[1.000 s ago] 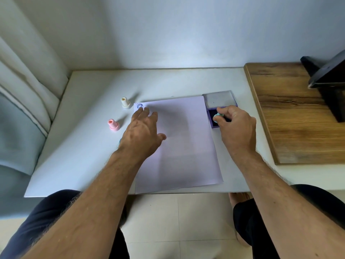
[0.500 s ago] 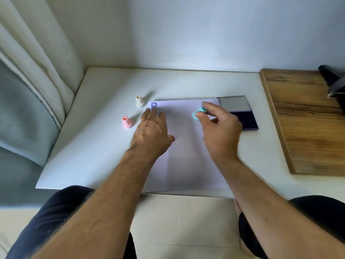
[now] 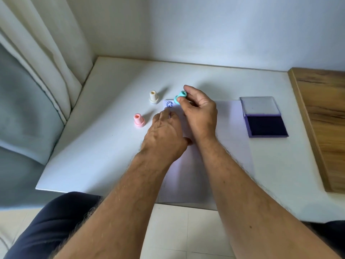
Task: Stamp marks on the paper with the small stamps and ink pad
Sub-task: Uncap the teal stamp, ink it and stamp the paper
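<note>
A white sheet of paper lies on the white table. One blue round mark shows in its far left corner. My right hand pinches a teal stamp, tilted, right beside that mark near the paper's top edge. Fingers spread, my left hand lies flat on the paper just below the mark. A cream stamp and a pink stamp stand upright on the table left of the paper. The purple ink pad lies open to the right of the paper.
A wooden board borders the table on the right. A curtain hangs at the left, and the wall runs close behind the table. My knees in dark cloth sit under the near edge.
My right hand lifted the teal stamp off the ink pad and carried it left across the paper to the top left corner. My left hand stayed on the paper.
</note>
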